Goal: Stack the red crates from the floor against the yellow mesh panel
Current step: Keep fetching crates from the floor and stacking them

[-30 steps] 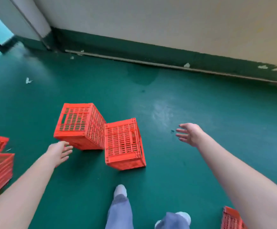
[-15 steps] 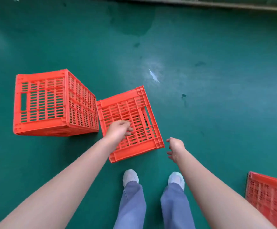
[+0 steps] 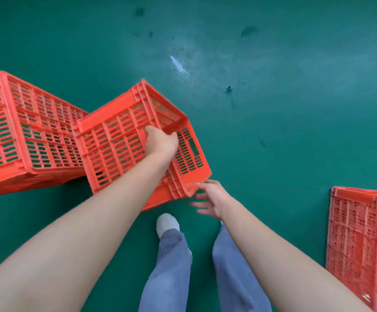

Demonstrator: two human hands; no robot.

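A red slatted crate is tilted up off the green floor in the middle of the view. My left hand grips its upper edge, fingers curled over and hidden inside. My right hand reaches with spread fingers to the crate's near right corner and touches it. A second red crate lies on its side at the left, against the tilted one. A third red crate lies at the right edge. No yellow mesh panel is in view.
The green floor stretches ahead with dark spots and a white scrap. My legs in blue trousers and a white shoe stand just below the tilted crate.
My left hand went from resting on the middle crate to gripping its edge, and the crate has tipped up. My right hand has reached forward to its corner. The view has closed in.
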